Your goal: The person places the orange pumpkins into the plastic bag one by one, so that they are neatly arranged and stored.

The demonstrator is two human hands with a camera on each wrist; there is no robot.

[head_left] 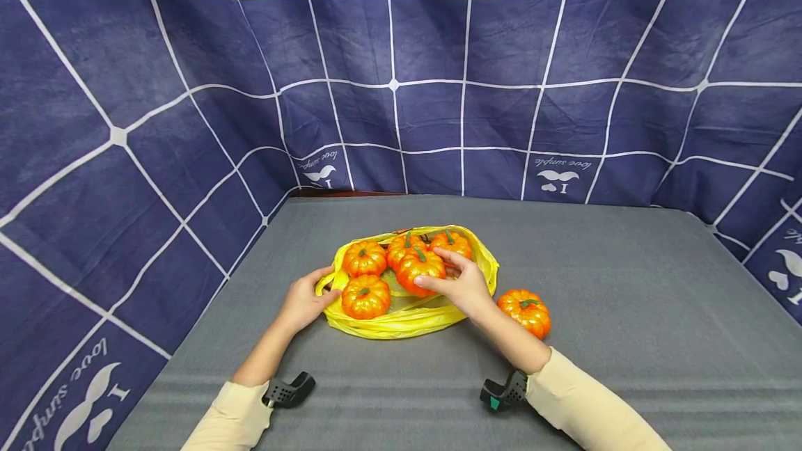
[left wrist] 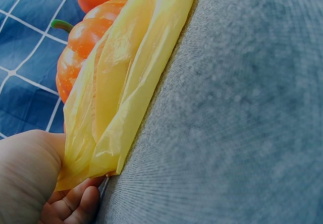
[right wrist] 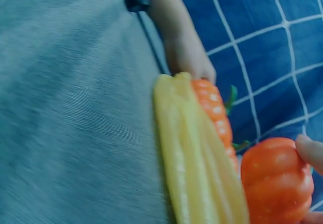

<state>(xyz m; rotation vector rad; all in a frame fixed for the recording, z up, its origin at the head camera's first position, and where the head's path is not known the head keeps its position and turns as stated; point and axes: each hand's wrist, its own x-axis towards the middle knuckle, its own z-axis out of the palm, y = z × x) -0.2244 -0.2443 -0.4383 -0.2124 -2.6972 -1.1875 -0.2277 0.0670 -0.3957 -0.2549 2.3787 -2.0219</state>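
Note:
A yellow plastic bag (head_left: 401,329) lies with its mouth spread wide around several small orange pumpkins with green stems. My left hand (head_left: 307,300) pinches the bag's left edge; in the left wrist view the thumb lies over the yellow film (left wrist: 126,93) and the fingers curl below. Between thumb and fingers, my right hand (head_left: 465,287) grips a pumpkin (head_left: 418,271) over the bag's middle. That same pumpkin (right wrist: 277,183) shows in the right wrist view beside the bag's rim. Inside the bag, one pumpkin (head_left: 366,297) sits near my left fingers, and another (head_left: 365,258) lies behind it.
Outside the bag, a pumpkin (head_left: 525,312) rests on the grey cloth-covered table (head_left: 626,298), beside my right forearm. Two more pumpkins sit at the bag's back, one of them at the right (head_left: 456,243). A blue curtain (head_left: 426,117) with white lines hangs behind and at the sides.

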